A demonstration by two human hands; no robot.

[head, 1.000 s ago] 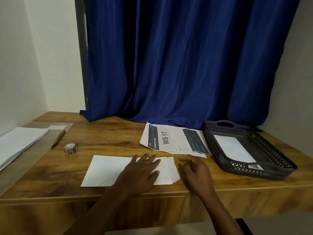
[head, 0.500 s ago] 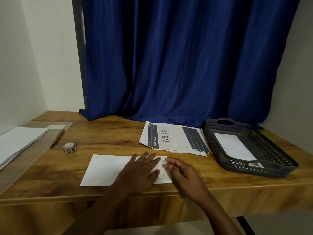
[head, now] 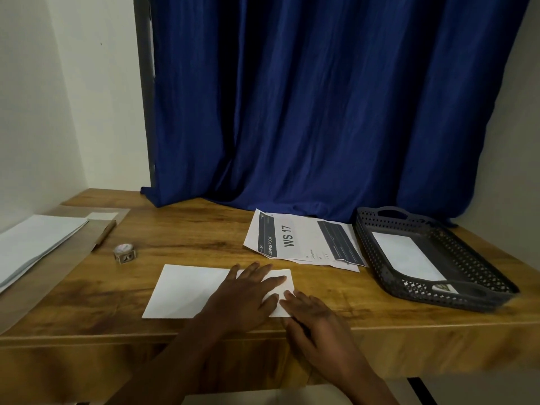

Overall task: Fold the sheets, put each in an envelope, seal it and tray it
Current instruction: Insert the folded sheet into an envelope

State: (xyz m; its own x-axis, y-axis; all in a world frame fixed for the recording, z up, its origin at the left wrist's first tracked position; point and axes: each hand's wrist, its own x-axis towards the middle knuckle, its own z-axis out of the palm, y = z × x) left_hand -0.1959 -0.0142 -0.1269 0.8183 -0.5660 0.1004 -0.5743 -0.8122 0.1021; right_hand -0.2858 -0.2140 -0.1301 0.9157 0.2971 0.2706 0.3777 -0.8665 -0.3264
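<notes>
A white envelope (head: pixel 184 290) lies flat near the front edge of the wooden desk (head: pixel 187 229). My left hand (head: pixel 245 296) rests flat on its right part, fingers spread. My right hand (head: pixel 315 320) presses its fingertips on the envelope's right end, where the flap is folded over. Printed sheets (head: pixel 304 241) marked "WS 17" lie behind the envelope. A dark perforated tray (head: pixel 479 273) at the right holds one white envelope (head: pixel 406 255).
A small roll of tape (head: pixel 124 252) sits left of the envelope. A stack of white envelopes (head: pixel 32 247) lies on brown paper at the far left. A blue curtain (head: pixel 321 112) hangs behind the desk, with walls on both sides.
The envelope's right flap, sticking out a second ago, is now folded over. My right hand moved left onto that end and then slid toward me along the fold.
</notes>
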